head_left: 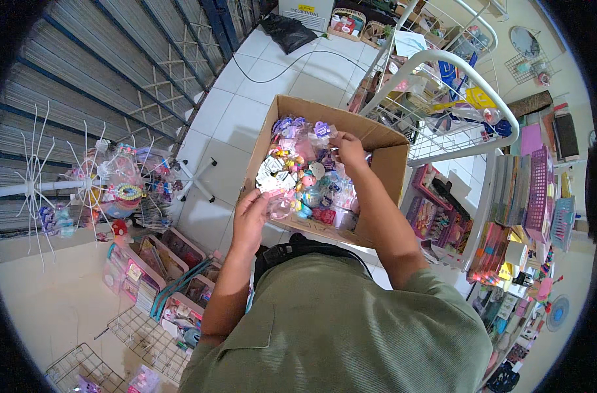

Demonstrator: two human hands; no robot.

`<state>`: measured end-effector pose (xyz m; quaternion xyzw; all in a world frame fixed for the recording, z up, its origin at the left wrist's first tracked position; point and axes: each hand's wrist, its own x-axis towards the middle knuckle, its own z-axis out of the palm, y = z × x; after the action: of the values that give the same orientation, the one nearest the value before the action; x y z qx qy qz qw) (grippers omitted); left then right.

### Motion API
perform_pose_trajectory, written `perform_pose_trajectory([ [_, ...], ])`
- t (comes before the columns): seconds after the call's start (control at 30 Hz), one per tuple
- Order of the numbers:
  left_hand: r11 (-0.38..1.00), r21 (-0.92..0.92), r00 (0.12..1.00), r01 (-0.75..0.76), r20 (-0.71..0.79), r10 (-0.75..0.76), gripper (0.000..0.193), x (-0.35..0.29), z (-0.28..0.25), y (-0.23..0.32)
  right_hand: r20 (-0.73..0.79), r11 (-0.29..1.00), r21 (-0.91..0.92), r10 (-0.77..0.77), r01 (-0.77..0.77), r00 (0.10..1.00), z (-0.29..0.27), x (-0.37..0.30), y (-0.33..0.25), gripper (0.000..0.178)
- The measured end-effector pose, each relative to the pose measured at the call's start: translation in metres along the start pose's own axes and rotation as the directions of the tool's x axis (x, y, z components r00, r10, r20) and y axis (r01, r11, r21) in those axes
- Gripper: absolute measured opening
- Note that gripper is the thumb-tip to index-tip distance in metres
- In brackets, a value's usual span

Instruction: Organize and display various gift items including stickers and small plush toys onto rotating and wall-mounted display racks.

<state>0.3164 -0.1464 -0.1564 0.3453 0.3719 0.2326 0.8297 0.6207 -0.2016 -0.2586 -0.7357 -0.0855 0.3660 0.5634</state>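
Note:
A cardboard box (391,171) stands on the floor in front of me, filled with small packaged trinkets. White-carded colourful pieces (276,175) lie at its left, purple-labelled packets (292,126) toward the far left corner, and pink and blue figures (306,185) in the middle. My left hand (250,215) is at the near left edge, its fingers closed on a clear plastic packet (280,205) with something pinkish in it. Over the far right part of the contents, my right hand (348,149) pinches a clear packet with a purple label (323,130). Its fingertips are partly hidden.
A white wire rack (436,154) loaded with goods stands at the right, beside stacked books (508,190). At the left are a white spoked display stand (82,187) and bins of goods (151,262). A black plastic bag (289,33) and a cable (272,80) lie on the tiles.

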Motion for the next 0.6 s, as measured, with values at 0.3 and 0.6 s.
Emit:
perform_pose_trajectory([
  [0.3, 0.998, -0.067, 0.998, -0.008, 0.066, 0.012, 0.030, 0.007, -0.005, -0.008, 0.451, 0.929, 0.297, 0.067, -0.221, 0.890, 0.001, -0.137, -0.048, 0.015],
  [0.6, 0.845, -0.478, 0.947, 0.242, 0.305, -0.098, 0.045, 0.002, -0.001, 0.004, 0.634, 0.733, 0.412, 0.197, -0.542, 0.748, 0.024, -0.197, -0.039, 0.011],
])
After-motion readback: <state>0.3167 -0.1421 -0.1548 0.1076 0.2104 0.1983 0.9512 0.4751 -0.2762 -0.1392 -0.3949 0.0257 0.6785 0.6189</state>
